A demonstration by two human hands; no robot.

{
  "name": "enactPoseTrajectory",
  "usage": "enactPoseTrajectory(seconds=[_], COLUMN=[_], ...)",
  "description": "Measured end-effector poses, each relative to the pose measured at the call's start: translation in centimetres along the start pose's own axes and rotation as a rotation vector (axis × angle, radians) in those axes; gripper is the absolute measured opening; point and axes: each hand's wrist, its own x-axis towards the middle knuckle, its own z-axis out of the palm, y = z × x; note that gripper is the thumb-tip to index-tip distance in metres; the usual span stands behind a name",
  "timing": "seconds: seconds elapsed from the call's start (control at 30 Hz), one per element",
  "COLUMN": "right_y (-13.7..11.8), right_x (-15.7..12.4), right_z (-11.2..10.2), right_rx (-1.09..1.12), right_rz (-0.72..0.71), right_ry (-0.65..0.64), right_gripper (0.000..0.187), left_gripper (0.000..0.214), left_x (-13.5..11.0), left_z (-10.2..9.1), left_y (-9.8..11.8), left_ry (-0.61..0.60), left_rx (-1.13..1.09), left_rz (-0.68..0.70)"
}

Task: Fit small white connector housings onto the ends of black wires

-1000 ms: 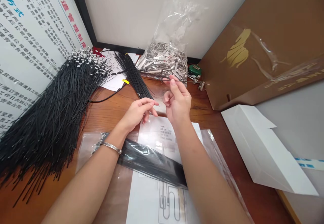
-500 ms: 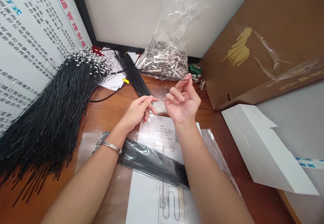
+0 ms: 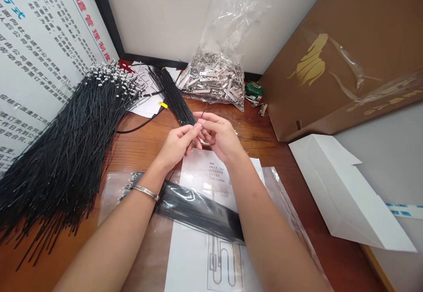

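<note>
My left hand and my right hand meet fingertip to fingertip above the desk. Between them runs a thin black wire, its upper part sticking out past my right fingers. Thumb and forefinger of each hand are pinched on it; the exact grip point is hidden. Just behind lies a small bundle of black wires. Under my forearms, a clear plastic bag with black wires rests on a printed sheet with a line drawing.
A large heap of black wires with white ends fills the left side. At the back stand a clear bag of metal clips and a green tape measure. A brown box and a folded white card bound the right.
My right hand has turned over and come left and down to meet my left hand. The wire has swung toward upright between them. My left thumb and forefinger have closed.
</note>
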Motion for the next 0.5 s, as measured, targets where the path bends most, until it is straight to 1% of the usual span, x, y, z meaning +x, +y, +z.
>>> enactPoseTrajectory(seconds=[0.13,0.23,0.3,0.37,0.43,0.5], right_y=[0.46,0.58,0.53,0.46,0.41,0.38], right_x=[0.16,0.34,0.32,0.2,0.08,0.03], right_z=[0.12,0.0,-0.01,0.06,0.15,0.18], right_rx=[-0.044,-0.009,0.006,-0.003,-0.04,-0.07], right_rz=[-0.023,-0.068,-0.098,-0.08,-0.019,0.014], right_ry=[0.052,0.149,0.189,0.165,0.097,0.062], right_gripper=[0.031,0.03,0.028,0.025,0.024,0.025], left_gripper=[0.034,0.031,0.03,0.029,0.027,0.026], left_x=[0.12,0.01,-0.05,-0.04,0.04,0.13], left_z=[0.06,0.16,0.22,0.22,0.16,0.06], left_y=[-0.09,-0.16,-0.19,-0.25,-0.37,-0.54], left_ry=[0.074,0.063,0.035,0.026,0.045,0.069], left_rx=[0.03,0.066,0.088,0.093,0.068,0.035], left_rz=[-0.03,-0.038,-0.039,-0.026,-0.006,-0.009])
